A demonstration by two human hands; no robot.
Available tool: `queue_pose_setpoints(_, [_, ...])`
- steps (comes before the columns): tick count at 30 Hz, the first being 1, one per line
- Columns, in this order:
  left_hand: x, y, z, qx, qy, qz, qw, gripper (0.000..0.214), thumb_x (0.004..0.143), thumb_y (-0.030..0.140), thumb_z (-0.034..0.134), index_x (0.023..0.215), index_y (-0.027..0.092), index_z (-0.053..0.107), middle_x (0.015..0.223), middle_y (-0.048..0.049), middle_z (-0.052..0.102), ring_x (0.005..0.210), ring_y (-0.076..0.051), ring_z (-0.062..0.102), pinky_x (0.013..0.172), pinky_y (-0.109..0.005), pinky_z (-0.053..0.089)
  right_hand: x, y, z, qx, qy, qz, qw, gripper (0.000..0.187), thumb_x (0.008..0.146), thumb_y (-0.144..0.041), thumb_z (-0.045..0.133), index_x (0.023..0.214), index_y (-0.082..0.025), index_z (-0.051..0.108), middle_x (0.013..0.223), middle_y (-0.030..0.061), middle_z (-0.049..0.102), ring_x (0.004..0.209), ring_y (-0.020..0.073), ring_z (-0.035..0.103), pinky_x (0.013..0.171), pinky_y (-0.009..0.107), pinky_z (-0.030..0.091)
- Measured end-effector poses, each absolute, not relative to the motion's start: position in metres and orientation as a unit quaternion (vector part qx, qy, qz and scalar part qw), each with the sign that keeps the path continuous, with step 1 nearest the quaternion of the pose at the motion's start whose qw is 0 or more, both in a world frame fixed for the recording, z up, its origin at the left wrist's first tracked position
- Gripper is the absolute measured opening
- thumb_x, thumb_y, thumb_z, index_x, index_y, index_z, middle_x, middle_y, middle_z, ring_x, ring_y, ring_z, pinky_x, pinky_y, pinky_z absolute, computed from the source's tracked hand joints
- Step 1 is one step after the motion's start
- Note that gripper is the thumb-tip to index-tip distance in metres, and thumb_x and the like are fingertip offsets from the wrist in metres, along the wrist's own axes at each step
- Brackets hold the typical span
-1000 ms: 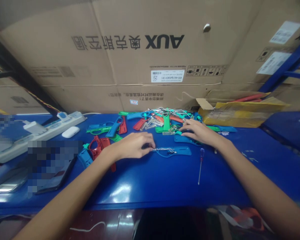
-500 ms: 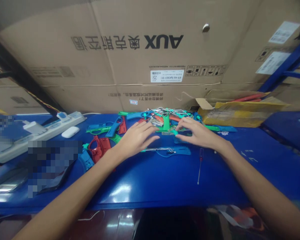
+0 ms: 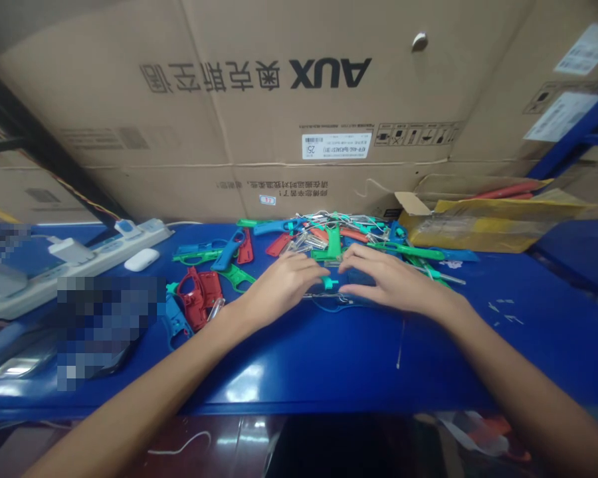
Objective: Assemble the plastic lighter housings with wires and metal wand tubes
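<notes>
My left hand (image 3: 286, 282) has thumb and fingers closed on a small teal plastic piece (image 3: 330, 283), which sticks out toward the right. Facing it, my right hand (image 3: 383, 275) holds nothing visible, with its thumb and fingers curved apart. Under both hands lies a blue plastic handle shell (image 3: 329, 306) with thin wires, mostly covered. A heap of green, blue and red plastic shells, metal parts and wires spreads behind the hands; a green handle shell (image 3: 333, 243) stands out in it. A thin screwdriver (image 3: 398, 355) lies below my right wrist, its handle hidden.
More red shells (image 3: 194, 302) and blue shells (image 3: 176, 322) lie left of my left forearm. A white power strip (image 3: 80, 269) with plugs and a white earphone case (image 3: 141, 259) are at left. An opened cardboard box (image 3: 483, 222) stands back right, before a large carton wall (image 3: 259, 139).
The teal piece has passed from my right fingertips to my left hand. Both hands have come closer together over the blue shell; the left moved right and down. The view has shifted slightly.
</notes>
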State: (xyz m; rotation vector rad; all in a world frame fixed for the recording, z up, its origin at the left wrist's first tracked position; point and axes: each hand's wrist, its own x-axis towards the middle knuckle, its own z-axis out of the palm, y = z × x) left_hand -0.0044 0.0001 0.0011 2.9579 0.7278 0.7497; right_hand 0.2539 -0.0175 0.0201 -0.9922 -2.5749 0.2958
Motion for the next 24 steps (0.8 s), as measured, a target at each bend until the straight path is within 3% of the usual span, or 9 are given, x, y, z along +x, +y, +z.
queue_pose_setpoints(5, [-0.002,-0.003,-0.001,0.950,0.245,0.193,0.029,0.015,0.101,0.030,0.059,0.101,0.021,0.070,0.093,-0.0008,0.073,0.088,-0.017,0.062,0.086,-0.033,0.040,0.269,-0.008,0.020,-0.370,-0.900,0.202,0.113,0.034,0.092,-0.053,0.064,0.094,-0.020,0.069,0.094,0.0043,0.068,0.084,0.0188,0.062,0.074,0.030,0.044])
queue_pose_setpoints(11, [0.003,-0.009,-0.002,0.954,0.249,0.165,-0.004,0.014,0.101,0.030,0.059,0.100,0.021,0.070,0.094,-0.0005,0.072,0.088,-0.018,0.058,0.084,-0.033,0.035,0.261,-0.008,0.016,-0.395,-0.881,0.251,0.071,0.036,0.093,-0.053,0.062,0.082,-0.019,0.067,0.068,-0.0020,0.063,0.059,0.0120,0.050,0.057,0.027,0.032])
queue_pose_setpoints(18, [0.004,-0.011,-0.003,0.949,0.274,0.151,-0.028,0.012,0.099,0.028,0.061,0.097,0.021,0.071,0.092,0.0003,0.071,0.087,-0.018,0.057,0.082,-0.033,0.034,0.259,-0.007,0.012,-0.402,-0.878,0.254,0.053,0.038,0.094,-0.053,0.061,0.078,-0.019,0.065,0.062,-0.0043,0.054,0.056,0.0105,0.044,0.056,0.026,0.028])
queue_pose_setpoints(24, [0.007,-0.014,-0.002,0.948,0.285,0.137,-0.039,0.012,0.098,0.026,0.062,0.093,0.020,0.071,0.089,-0.0002,0.071,0.086,-0.019,0.057,0.080,-0.034,0.033,0.260,-0.006,0.010,-0.400,-0.877,0.262,0.046,0.035,0.096,-0.050,0.059,0.081,-0.019,0.068,0.067,-0.0027,0.060,0.060,0.0112,0.049,0.058,0.026,0.031])
